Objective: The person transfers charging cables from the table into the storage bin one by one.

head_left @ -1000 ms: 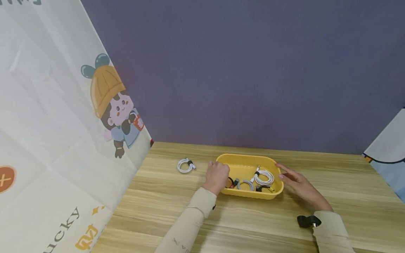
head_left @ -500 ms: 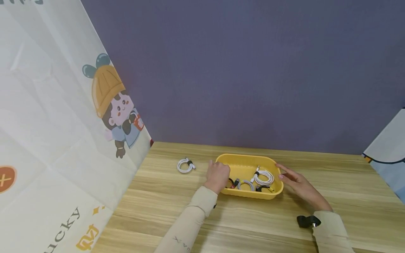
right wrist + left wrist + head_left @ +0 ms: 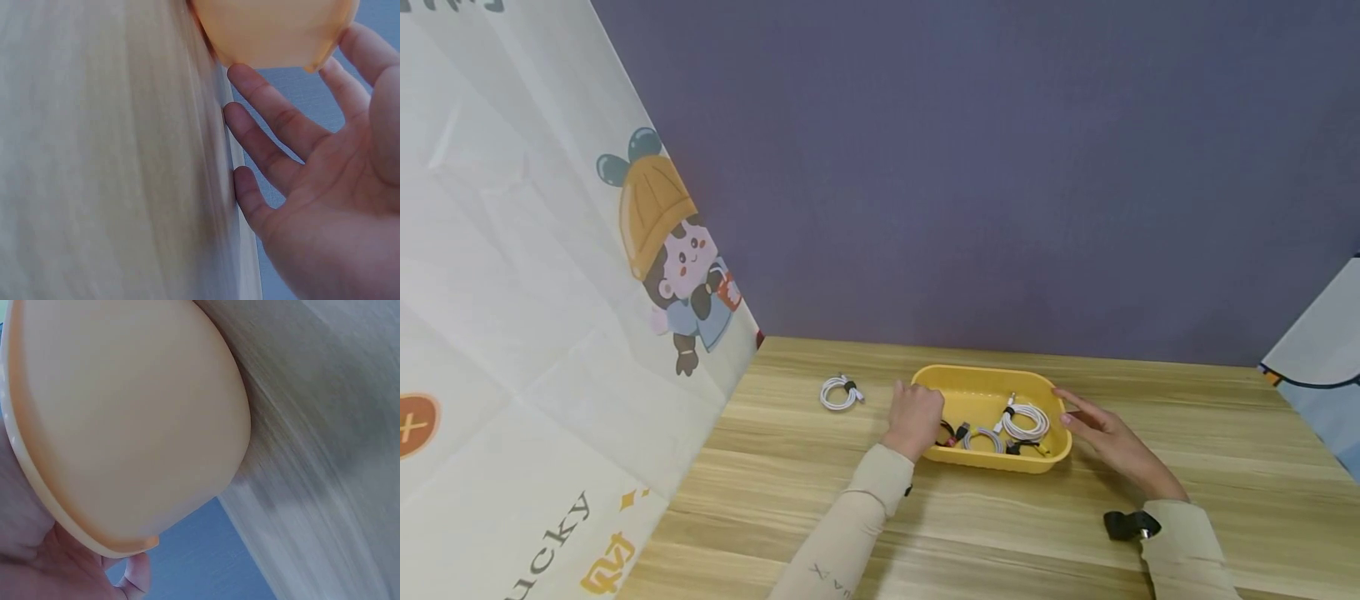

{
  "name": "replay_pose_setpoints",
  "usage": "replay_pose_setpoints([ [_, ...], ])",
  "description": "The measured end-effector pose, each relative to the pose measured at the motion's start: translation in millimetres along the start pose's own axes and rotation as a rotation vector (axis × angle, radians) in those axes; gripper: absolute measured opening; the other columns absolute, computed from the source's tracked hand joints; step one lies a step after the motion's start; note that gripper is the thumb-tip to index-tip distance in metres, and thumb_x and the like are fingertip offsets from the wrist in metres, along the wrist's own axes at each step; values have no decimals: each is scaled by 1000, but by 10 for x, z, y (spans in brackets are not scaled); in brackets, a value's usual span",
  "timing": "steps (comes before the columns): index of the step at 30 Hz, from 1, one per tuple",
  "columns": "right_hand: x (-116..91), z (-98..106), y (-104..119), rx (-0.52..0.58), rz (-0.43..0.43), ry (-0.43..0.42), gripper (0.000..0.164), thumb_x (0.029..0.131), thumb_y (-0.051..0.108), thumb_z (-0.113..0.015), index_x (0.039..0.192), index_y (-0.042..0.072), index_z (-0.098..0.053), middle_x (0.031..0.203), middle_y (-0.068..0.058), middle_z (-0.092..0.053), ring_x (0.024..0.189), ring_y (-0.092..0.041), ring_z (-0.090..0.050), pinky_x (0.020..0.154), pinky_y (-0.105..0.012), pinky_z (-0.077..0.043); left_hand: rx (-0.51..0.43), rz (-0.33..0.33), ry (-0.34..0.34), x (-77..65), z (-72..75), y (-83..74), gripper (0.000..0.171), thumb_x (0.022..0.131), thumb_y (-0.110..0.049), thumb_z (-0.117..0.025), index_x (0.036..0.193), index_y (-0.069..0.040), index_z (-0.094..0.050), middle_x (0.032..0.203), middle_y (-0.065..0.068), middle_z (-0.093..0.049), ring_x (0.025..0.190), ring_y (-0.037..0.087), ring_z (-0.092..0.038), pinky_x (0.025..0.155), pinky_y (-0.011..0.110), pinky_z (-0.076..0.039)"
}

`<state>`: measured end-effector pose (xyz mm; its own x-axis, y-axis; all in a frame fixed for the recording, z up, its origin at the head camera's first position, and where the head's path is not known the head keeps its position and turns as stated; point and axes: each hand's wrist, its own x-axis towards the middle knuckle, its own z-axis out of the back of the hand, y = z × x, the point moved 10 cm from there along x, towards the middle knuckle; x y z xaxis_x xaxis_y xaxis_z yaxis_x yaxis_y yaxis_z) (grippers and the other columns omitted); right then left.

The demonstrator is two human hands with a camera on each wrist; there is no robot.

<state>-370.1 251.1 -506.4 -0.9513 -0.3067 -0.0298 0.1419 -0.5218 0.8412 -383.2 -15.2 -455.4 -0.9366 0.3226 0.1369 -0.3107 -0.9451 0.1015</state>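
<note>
A yellow plastic basket (image 3: 977,381) stands on the wooden table with bundled cables inside. At its left end my left hand (image 3: 916,421) grips the rim with curled fingers; the left wrist view shows the basket's outer wall (image 3: 144,419) and the hand along its rim. My right hand (image 3: 1112,446) touches the opposite end with its fingers fairly straight and spread, its fingertips (image 3: 244,75) right at the wall. Inside lie a coiled white cable (image 3: 1027,423), a grey cable (image 3: 982,440) and short black cables (image 3: 957,434), partly hidden by the near wall and my left hand.
A coiled white cable (image 3: 838,393) with a black strap lies on the table, left of the basket. A purple-grey partition (image 3: 985,183) rises behind the wooden table (image 3: 1000,533). A white printed sheet (image 3: 535,275) hangs at the left.
</note>
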Motion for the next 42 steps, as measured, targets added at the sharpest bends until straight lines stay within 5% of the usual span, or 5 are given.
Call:
replay_pose_setpoints([
  [7,4,0,-16,2,-2,0,62,109,37,-49,163,18,-28,168,-19,-26,149,-52,-29,110,-72,-32,-72,4,-45,-25,46,32,21,85,-10,-78,68,-20,-71,73,-6,-71,66,12,-55,76,35,-34],
  [12,10,-9,-32,10,-12,2,63,108,38,-50,164,18,-27,168,-19,-25,149,-53,-26,110,-74,-31,-258,42,-159,-72,127,117,10,87,-14,-80,94,-21,-82,92,-6,-79,85,16,-71,89,39,-44],
  [16,8,-14,-34,8,-18,-2,63,108,39,-50,163,18,-28,168,-19,-25,150,-52,-26,111,-72,-31,-408,50,-227,-100,137,189,11,90,-14,-77,99,-17,-81,88,-5,-78,84,17,-69,94,41,-47],
  [25,-1,-6,-1,19,0,-10,61,108,36,-50,163,17,-30,167,-19,-27,149,-51,-29,112,-70,-32,-682,137,-319,-185,127,446,8,92,-14,-74,99,-15,-78,89,2,-68,82,15,-60,71,26,-48],
  [42,0,-3,-42,9,0,-9,61,109,36,-49,163,18,-29,167,-20,-26,147,-52,-32,111,-70,-34,-747,232,-375,-233,80,783,6,89,-14,-74,95,-16,-75,84,-1,-67,72,12,-59,64,23,-45],
])
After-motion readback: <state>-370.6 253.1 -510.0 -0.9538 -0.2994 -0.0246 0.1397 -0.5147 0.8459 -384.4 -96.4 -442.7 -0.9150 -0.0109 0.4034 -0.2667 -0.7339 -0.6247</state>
